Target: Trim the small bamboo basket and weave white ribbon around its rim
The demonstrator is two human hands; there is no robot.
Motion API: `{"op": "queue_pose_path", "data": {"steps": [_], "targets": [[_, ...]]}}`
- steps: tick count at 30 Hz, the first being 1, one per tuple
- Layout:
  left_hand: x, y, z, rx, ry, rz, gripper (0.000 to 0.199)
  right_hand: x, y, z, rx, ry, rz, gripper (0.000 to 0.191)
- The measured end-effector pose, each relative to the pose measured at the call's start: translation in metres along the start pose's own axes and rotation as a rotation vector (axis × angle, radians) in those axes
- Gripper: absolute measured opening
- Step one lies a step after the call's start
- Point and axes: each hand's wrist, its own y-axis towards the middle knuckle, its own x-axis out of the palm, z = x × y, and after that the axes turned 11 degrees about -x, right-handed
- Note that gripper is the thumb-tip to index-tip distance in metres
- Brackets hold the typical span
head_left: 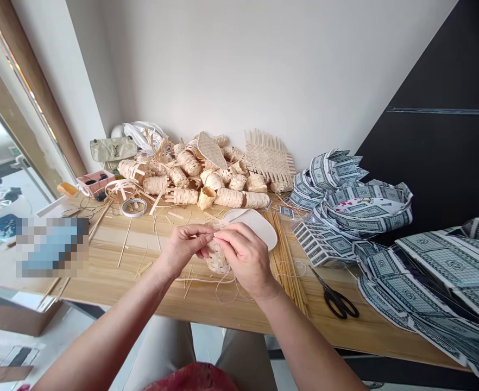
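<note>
Two-handed work is progressing beside a flat, white disc (261, 227): left hand (181, 247) is grasping a pale, cylindrical, woven-strip piece (216, 260); right hand (250, 259) is pinching something indistinct at its top, apparently needing precision.

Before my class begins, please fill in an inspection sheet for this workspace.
Surface: wooden table, littered with thin strips.
Job's things: small woven piece; white cord lying nearby.
Clutter: woven pile, playing-card pieces, tape roll; scissors near front edge.
Hands: left hand and right hand pinch at the small woven piece's top.
Cables: dark loops at left, type unclear.
Surroundings: white wall behind, dark panel right.
</note>
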Motion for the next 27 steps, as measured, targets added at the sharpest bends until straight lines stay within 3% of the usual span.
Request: {"op": "queue_pose_path", "data": {"steps": [4, 7, 9, 12, 16, 18, 22, 25, 27], "targets": [[0.000, 0.001, -0.004, 0.000, 0.003, 0.014, 0.031, -0.002, 0.003, -0.007, -0.059, -0.068, 0.018, 0.020], [-0.002, 0.003, -0.006, 0.020, 0.019, 0.039, 0.028, -0.017, 0.009, -0.026, -0.161, -0.084, 0.060, 0.015], [-0.003, 0.003, -0.007, 0.034, 0.023, 0.054, 0.025, -0.029, 0.013, -0.041, -0.154, -0.015, 0.098, 0.016], [-0.003, 0.002, -0.005, 0.073, 0.012, 0.078, 0.022, -0.037, 0.014, -0.056, -0.030, 0.187, 0.107, 0.017], [-0.003, 0.001, -0.001, 0.160, 0.025, 0.109, 0.018, -0.027, 0.003, -0.056, 0.300, 0.642, 0.125, 0.013], [-0.003, 0.000, 0.003, 0.230, 0.058, 0.141, 0.016, -0.021, -0.003, -0.053, 0.414, 0.704, 0.128, 0.012], [-0.004, -0.004, 0.014, 0.457, 0.210, 0.285, 0.013, -0.017, -0.010, -0.048, 0.588, 0.695, 0.173, 0.012], [-0.002, -0.006, 0.022, 0.650, 0.391, 0.338, 0.014, -0.018, -0.010, -0.046, 0.690, 0.938, 0.259, 0.017], [0.000, -0.007, 0.025, 0.742, 0.501, 0.341, 0.016, -0.021, -0.011, -0.046, 0.676, 1.065, 0.251, 0.018]]}}
